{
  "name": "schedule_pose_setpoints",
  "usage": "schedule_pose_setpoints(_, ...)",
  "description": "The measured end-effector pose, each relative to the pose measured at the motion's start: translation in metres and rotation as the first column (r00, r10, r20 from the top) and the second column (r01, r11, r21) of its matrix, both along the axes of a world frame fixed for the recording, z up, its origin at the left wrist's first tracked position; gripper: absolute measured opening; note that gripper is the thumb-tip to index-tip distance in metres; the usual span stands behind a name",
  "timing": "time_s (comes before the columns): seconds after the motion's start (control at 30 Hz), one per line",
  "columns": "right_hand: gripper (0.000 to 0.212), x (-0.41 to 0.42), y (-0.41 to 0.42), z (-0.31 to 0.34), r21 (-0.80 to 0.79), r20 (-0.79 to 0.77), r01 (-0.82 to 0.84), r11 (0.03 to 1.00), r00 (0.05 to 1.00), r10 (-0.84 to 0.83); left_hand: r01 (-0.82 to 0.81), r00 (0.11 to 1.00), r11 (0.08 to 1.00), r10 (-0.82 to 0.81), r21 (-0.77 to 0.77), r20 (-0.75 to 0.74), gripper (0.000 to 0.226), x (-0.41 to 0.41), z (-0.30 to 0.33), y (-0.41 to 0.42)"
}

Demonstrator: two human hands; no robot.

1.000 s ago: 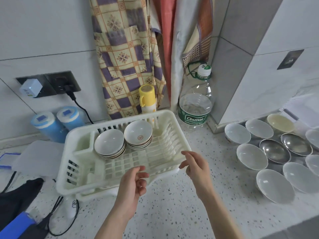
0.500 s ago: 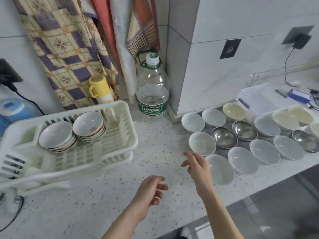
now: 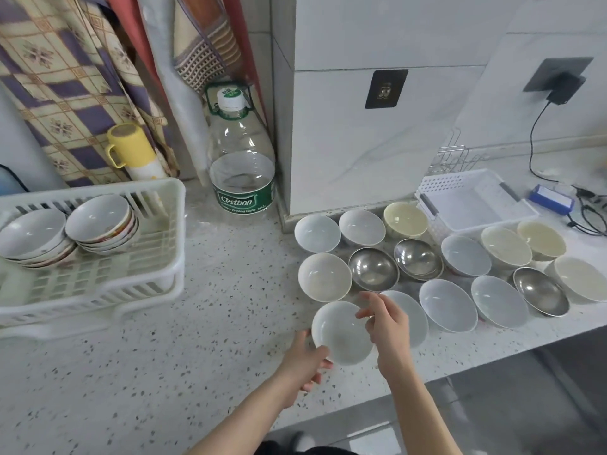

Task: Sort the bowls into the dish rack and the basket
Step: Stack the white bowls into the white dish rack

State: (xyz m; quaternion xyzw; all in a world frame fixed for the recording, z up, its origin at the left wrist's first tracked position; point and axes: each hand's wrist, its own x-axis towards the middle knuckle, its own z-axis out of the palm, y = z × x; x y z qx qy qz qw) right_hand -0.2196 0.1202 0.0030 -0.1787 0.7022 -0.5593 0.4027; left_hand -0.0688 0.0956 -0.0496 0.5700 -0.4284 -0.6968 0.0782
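Speckled counter [image 3: 210,323]. Far left of the grip, white dish rack [image 3: 157,257] with two bowl stacks. Far right, white basket [image 3: 473,201]. Just beyond, rows of bowls. Held white bowl [image 3: 341,333]: left hand [image 3: 303,362] grips its near rim; right hand [image 3: 387,326] pinches its far rim.

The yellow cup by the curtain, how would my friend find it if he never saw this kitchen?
Start at the white dish rack on the left of the counter and look just behind its back rim. There the yellow cup sits upside down on a white flask, before the checked curtain. Nothing else there is bright yellow with a handle.
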Motion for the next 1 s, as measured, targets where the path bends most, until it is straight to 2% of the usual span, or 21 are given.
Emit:
schedule_pose_setpoints(0.23,0.02,-0.015,-0.001,-0.009,0.013,0.018,-0.033,0.999,0.999,0.032,-0.072,0.997,0.992,0.075,-0.106,0.023,0.046,-0.005,0.0,0.005)
schedule_pose_setpoints(0.37,0.02,-0.022,-0.005,-0.011,0.017,0.003,-0.037,0.999,0.999,0.037,-0.132,0.991,0.984,0.134,-0.118,0.012,0.044,0.007,0.006,0.007)
schedule_pose_setpoints(0.53,0.02,-0.012,-0.018,-0.019,0.034,-0.005,-0.055,0.998,0.998,0.055,-0.288,0.957,0.95,0.287,-0.117,-0.03,0.044,0.033,0.012,0.007)
schedule_pose_setpoints(0.67,0.021,0.007,-0.025,-0.032,0.123,0.047,-0.075,0.99,0.996,0.069,-0.419,0.908,0.898,0.417,-0.132,-0.048,0.043,0.05,0.018,0.006)
schedule_pose_setpoints(0.83,0.025,0.02,-0.036,-0.045,0.257,0.213,-0.181,0.949,0.969,0.128,-0.518,0.854,0.841,0.518,-0.159,-0.045,0.045,0.073,0.025,0.0)
schedule_pose_setpoints(1.0,0.021,0.027,-0.05,-0.052,0.293,0.207,-0.154,0.944,0.974,0.095,-0.592,0.805,0.791,0.589,-0.154,-0.067,0.048,0.094,0.029,-0.004)
